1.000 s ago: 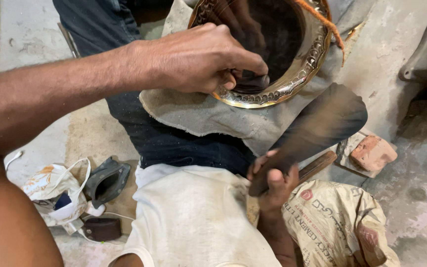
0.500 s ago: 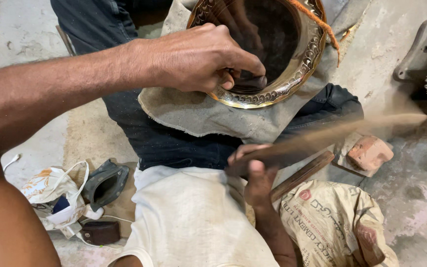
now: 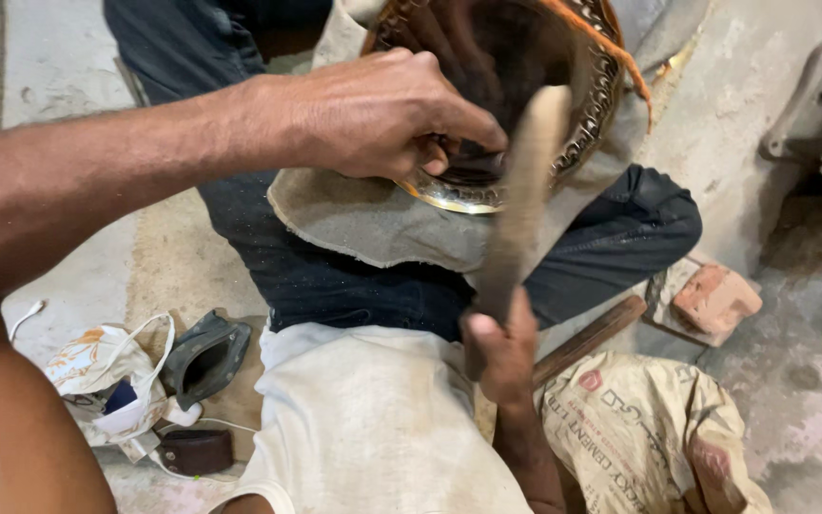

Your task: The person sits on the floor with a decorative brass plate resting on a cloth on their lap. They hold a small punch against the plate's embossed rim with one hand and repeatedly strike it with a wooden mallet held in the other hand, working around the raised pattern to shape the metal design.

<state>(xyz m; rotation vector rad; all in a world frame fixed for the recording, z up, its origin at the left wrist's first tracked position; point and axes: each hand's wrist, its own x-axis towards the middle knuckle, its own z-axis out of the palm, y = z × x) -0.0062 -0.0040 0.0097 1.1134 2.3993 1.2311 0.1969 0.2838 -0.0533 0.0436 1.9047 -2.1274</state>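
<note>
My left hand (image 3: 373,112) grips the near rim of a round brass bowl (image 3: 582,105) with an ornate edge and a dark inside, which rests on a grey cloth (image 3: 373,224) over my lap. My right hand (image 3: 501,347) is closed around the handle of a flat wooden paddle (image 3: 525,200), blurred by motion, with its blade up against the bowl's rim.
A brick piece (image 3: 715,300) and a wooden stick (image 3: 592,338) lie on the concrete floor at right, beside a printed sack (image 3: 649,428). At lower left sit a white bag (image 3: 97,376), a dark pouch (image 3: 206,357) and a small dark wallet (image 3: 197,449).
The wooden paddle has swung from lying out to the right up onto the bowl's rim. My left hand has kept its grip on the bowl.
</note>
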